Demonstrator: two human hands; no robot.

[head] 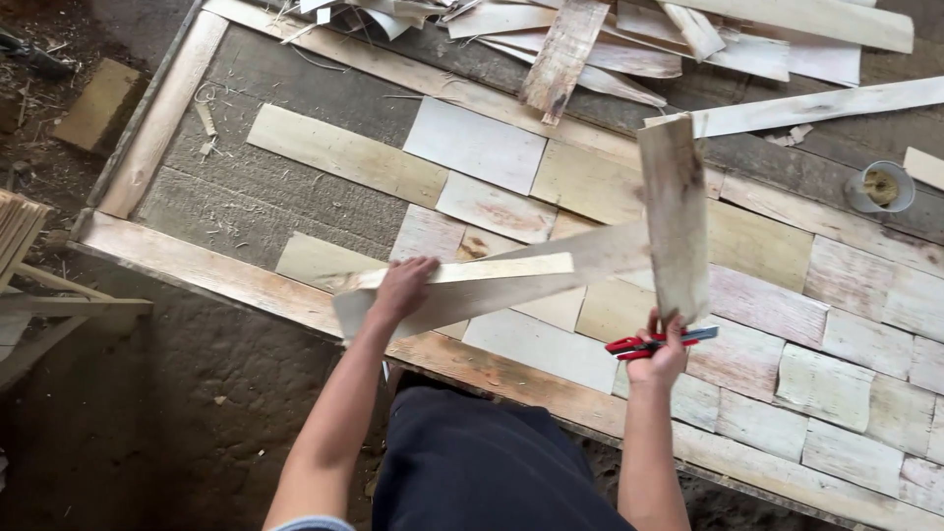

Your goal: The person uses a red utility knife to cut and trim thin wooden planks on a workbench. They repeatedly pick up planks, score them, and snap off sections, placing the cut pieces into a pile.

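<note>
I see my two bare arms, the left hand [403, 287] and right hand [659, 359] without gloves, dark navy trousers [472, 462], and a pale sleeve edge [300, 524].

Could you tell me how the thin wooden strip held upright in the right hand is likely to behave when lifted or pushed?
The strip looks thin and flat, so probably light. It stands upright from the right hand without drooping, so fairly stiff, though likely brittle: broken pieces lie heaped nearby.
</note>
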